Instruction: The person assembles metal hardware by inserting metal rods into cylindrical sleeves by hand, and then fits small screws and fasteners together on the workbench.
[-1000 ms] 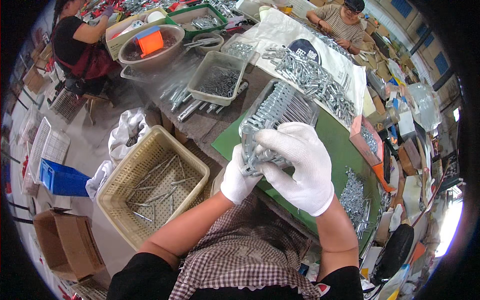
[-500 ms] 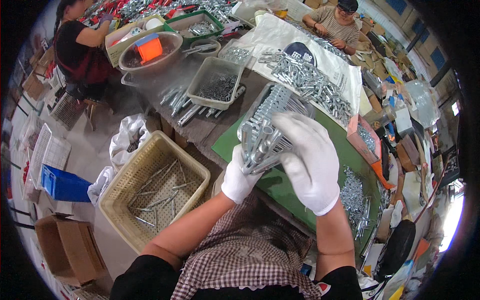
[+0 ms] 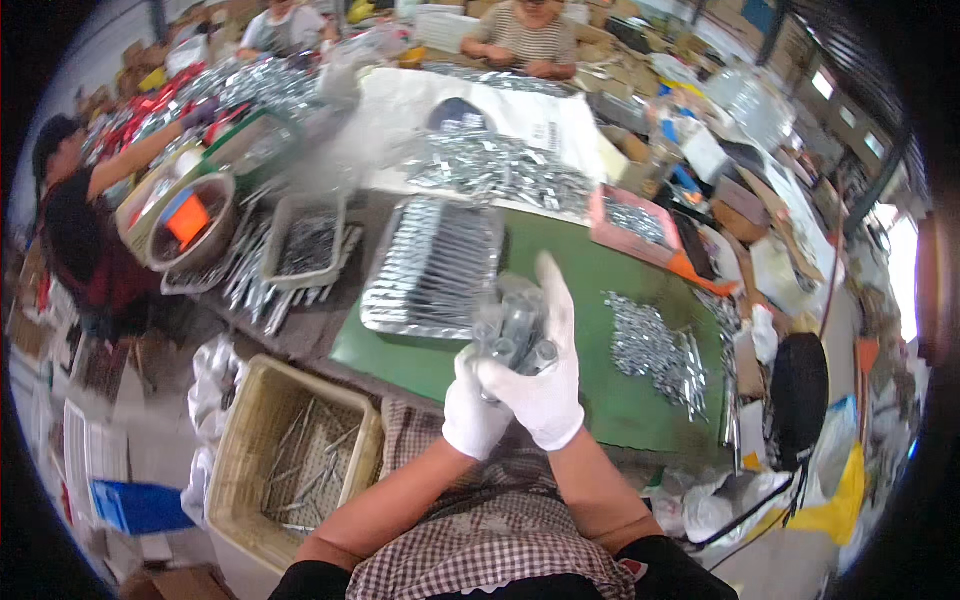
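Both gloved hands are together in front of me, wrapped round an upright bundle of shiny metal tubes [image 3: 515,330], which is blurred. My left hand [image 3: 474,408] grips the bundle from the left and below. On the other side, my right hand [image 3: 548,395] presses against it, with some fingers pointing up along the tubes. Just beyond the hands lies a metal tray [image 3: 372,318] filled with neat rows of similar silvery pieces. The tray rests on a green work surface [image 3: 545,250].
Small metal parts [image 3: 645,345] are heaped at right, near a pink box [image 3: 610,232]. A cream plastic basket [image 3: 235,470] with thin rods stands lower left. Farther back are a bin of dark screws [image 3: 305,245] and a metal pile [image 3: 510,170] on white sacking. Other people work behind.
My right hand has moved from hovering open over the tubes to closing against them. The bundle is now nearer me, off the tray. The view has swung to the right.
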Demonstrator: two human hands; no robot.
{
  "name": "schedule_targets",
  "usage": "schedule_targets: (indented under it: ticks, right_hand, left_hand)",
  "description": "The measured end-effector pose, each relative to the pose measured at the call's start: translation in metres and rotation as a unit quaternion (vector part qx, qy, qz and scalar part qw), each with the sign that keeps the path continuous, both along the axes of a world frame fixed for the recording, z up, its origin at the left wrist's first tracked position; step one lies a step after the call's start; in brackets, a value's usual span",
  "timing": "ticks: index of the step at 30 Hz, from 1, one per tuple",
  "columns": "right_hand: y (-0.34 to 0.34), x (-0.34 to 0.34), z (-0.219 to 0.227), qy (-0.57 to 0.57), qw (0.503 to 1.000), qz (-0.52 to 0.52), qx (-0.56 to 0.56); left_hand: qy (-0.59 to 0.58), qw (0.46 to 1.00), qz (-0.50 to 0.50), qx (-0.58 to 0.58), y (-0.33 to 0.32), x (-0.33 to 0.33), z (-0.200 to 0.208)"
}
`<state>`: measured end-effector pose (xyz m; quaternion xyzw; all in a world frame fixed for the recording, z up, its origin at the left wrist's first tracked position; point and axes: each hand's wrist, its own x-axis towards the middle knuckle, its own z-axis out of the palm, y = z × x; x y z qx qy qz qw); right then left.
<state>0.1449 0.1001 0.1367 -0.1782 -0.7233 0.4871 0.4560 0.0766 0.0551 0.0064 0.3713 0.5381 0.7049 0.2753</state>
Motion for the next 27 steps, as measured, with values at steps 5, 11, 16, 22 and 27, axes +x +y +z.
schedule_targets:
  ticks: [5, 11, 16, 22, 27]
  right_hand:
    - [0.024, 0.037, -0.007, 0.025, 0.998, -0.054, -0.016]
    - [0.048, 0.068, -0.024, -0.133, 0.980, -0.101, 0.112]
    - [0.043, 0.078, -0.009, -0.178, 0.976, -0.088, 0.087]
    - [0.053, 0.147, -0.024, -0.168, 0.947, -0.242, 0.127]
    - [0.034, 0.213, -0.087, -0.241, 0.900, -0.335, 0.140]
  left_hand:
    - [0.270, 0.960, -0.055, -0.055, 0.026, 0.015, 0.035]
    - [0.290, 0.936, -0.198, 0.020, 0.044, 0.023, 0.047]
    - [-0.449, 0.857, -0.218, 0.125, 0.051, 0.055, 0.048]
    - [0.374, 0.922, -0.098, 0.003, 0.106, 0.012, 0.086]
    - [0.645, 0.754, -0.101, -0.071, 0.217, -0.036, 0.092]
